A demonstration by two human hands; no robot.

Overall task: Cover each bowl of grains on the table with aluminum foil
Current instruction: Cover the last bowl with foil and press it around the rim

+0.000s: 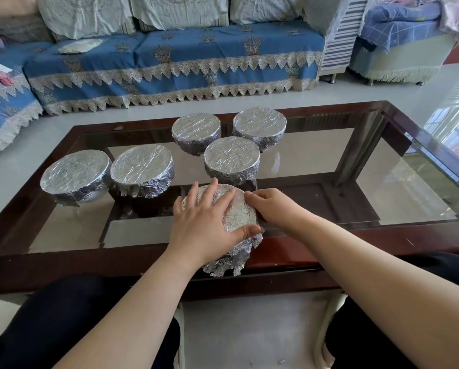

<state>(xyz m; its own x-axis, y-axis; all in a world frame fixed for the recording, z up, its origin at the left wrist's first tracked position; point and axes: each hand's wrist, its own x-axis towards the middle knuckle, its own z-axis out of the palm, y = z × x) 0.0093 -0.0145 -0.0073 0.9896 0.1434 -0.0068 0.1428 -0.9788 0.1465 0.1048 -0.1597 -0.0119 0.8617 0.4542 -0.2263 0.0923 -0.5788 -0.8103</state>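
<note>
Stretching behind everything, well beyond the fingertips, is a long blue patterned sofa with lace trim (175, 62). Nearer, the dark wood-framed glass-topped table (329, 235) carries five round foil-covered bowls (231, 158) past the fingers, three ahead and two off to the left. Under the fingers, at the table's near edge, sits a sixth round bowl wrapped in crinkled aluminium foil (239, 211). The left hand (204, 222) lies flat on top, fingers spread wide, thumb at the near rim. The right hand (273, 206) curls its fingers around the bowl's right side, pressing foil.
</note>
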